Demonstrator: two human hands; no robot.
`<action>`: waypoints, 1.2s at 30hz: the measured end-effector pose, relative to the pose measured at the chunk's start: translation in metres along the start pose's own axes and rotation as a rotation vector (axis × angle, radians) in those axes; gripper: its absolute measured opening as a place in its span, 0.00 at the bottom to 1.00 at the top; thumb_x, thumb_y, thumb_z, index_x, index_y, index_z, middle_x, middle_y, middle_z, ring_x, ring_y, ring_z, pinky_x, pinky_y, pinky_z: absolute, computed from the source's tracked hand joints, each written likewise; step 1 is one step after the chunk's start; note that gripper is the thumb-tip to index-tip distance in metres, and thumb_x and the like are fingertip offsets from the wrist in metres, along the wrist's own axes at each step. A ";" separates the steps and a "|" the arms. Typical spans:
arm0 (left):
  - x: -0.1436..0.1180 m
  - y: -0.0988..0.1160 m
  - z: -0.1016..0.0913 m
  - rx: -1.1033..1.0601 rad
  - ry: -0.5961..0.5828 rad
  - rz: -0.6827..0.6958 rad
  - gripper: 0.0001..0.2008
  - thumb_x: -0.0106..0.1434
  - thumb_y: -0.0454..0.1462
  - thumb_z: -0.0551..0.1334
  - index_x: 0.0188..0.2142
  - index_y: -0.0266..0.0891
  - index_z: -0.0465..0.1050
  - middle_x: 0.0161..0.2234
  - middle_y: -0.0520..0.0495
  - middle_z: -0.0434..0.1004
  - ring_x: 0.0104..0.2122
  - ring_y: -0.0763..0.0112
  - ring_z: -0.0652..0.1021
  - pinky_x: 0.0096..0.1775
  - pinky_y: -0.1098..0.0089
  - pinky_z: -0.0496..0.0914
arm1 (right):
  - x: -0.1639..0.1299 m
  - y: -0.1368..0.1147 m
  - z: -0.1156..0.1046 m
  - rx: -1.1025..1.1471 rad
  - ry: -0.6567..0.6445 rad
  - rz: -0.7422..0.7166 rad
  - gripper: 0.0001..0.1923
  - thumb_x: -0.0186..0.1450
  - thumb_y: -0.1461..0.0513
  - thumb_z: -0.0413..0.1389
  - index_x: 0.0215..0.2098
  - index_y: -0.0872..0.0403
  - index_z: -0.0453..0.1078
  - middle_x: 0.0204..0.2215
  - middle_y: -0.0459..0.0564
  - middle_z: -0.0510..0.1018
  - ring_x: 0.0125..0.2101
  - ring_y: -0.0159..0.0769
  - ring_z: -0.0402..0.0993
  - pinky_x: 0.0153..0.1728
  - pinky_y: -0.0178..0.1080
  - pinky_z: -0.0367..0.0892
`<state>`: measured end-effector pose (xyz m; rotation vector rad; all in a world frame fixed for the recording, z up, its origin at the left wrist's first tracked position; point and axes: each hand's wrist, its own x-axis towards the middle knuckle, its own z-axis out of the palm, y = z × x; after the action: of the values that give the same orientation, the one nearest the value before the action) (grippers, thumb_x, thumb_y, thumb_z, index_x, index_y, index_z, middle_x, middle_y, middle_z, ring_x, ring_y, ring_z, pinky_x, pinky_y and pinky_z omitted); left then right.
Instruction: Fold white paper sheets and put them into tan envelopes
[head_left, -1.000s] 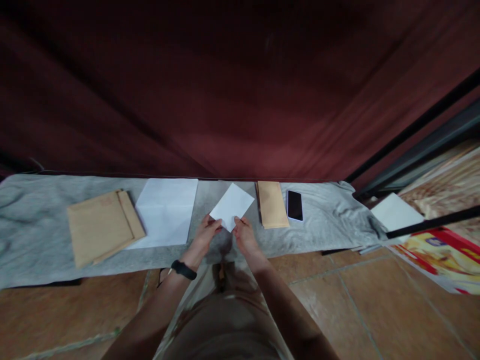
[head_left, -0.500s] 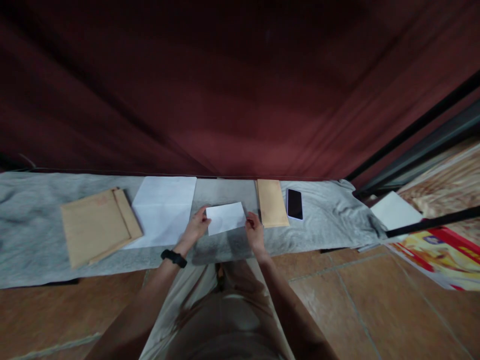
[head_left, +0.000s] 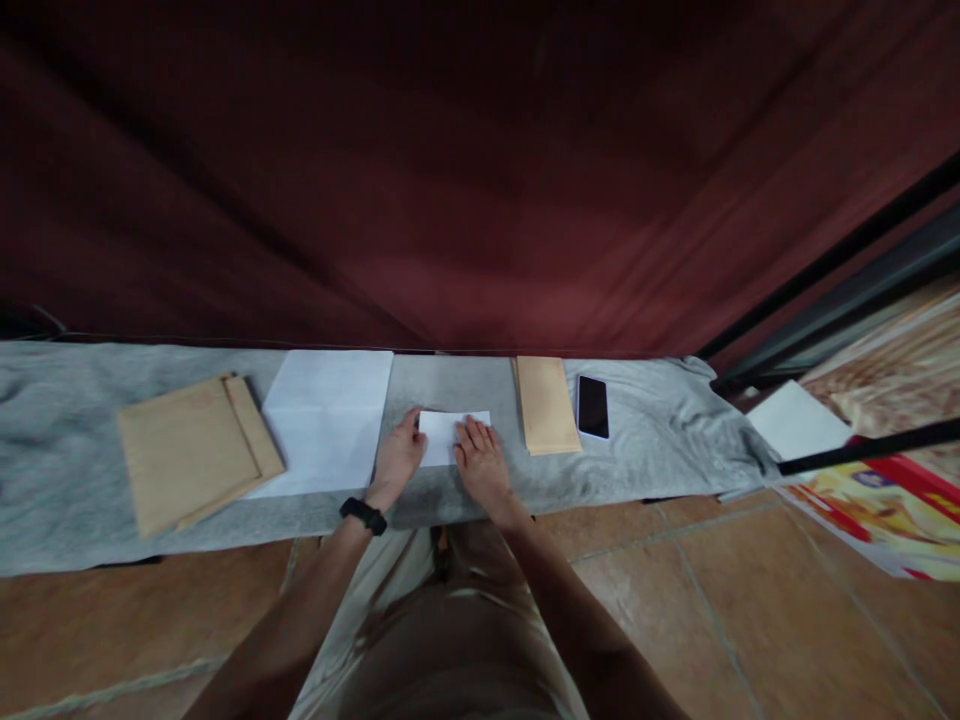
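Note:
A small folded sheet of white paper [head_left: 439,428] lies on the grey cloth [head_left: 450,375] in front of me. My left hand [head_left: 399,458], below a wrist with a black band, is closed at the paper's left edge, thumb and fingers gripping it. On the paper's right part my right hand [head_left: 481,462] rests flat, palm down, with its fingers stretched out and covering some of it. Larger white sheets [head_left: 330,410] with a crease across them lie to the left of my left hand.
Large brown envelopes [head_left: 191,450] overlap the white sheets at the left. Smaller brown envelopes [head_left: 549,405] and a phone [head_left: 593,407] lie to the right. A dark red curtain [head_left: 480,200] hangs behind. A colourful box [head_left: 877,510] stands at the far right beside black bars.
The paper has come down flat onto the cloth and looks narrower. My right hand has let go of its right edge and moved left onto its top, fingers spreading.

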<state>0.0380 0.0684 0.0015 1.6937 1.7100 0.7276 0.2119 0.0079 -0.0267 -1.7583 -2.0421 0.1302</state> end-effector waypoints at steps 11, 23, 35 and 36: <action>-0.037 0.017 0.059 0.279 -0.091 0.438 0.30 0.74 0.46 0.47 0.70 0.34 0.58 0.70 0.37 0.59 0.71 0.56 0.57 0.70 0.51 0.50 | -0.004 0.003 0.007 -0.105 -0.089 -0.046 0.31 0.73 0.65 0.49 0.73 0.59 0.53 0.72 0.59 0.54 0.71 0.45 0.51 0.71 0.50 0.47; -0.033 -0.004 0.044 0.439 -0.019 0.420 0.31 0.72 0.41 0.47 0.71 0.32 0.54 0.72 0.37 0.54 0.72 0.58 0.53 0.70 0.51 0.49 | -0.008 0.005 0.006 -0.072 -0.010 0.042 0.28 0.76 0.60 0.45 0.72 0.59 0.55 0.70 0.60 0.59 0.70 0.45 0.54 0.69 0.53 0.50; -0.046 -0.011 0.034 0.424 0.051 0.359 0.32 0.73 0.44 0.48 0.71 0.28 0.55 0.72 0.32 0.51 0.72 0.51 0.56 0.70 0.49 0.49 | -0.024 0.023 -0.001 -0.096 0.082 0.089 0.27 0.77 0.61 0.42 0.71 0.62 0.56 0.69 0.62 0.63 0.68 0.48 0.58 0.67 0.54 0.51; -0.047 -0.013 0.034 0.433 0.053 0.359 0.32 0.73 0.44 0.48 0.71 0.28 0.55 0.72 0.32 0.51 0.71 0.50 0.56 0.70 0.49 0.49 | -0.025 0.024 -0.001 -0.099 0.087 0.093 0.27 0.77 0.61 0.42 0.71 0.62 0.56 0.69 0.62 0.63 0.68 0.48 0.58 0.67 0.53 0.52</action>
<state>0.0547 0.0195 -0.0281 2.3395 1.7054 0.5864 0.2365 -0.0117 -0.0406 -1.8855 -1.9368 -0.0193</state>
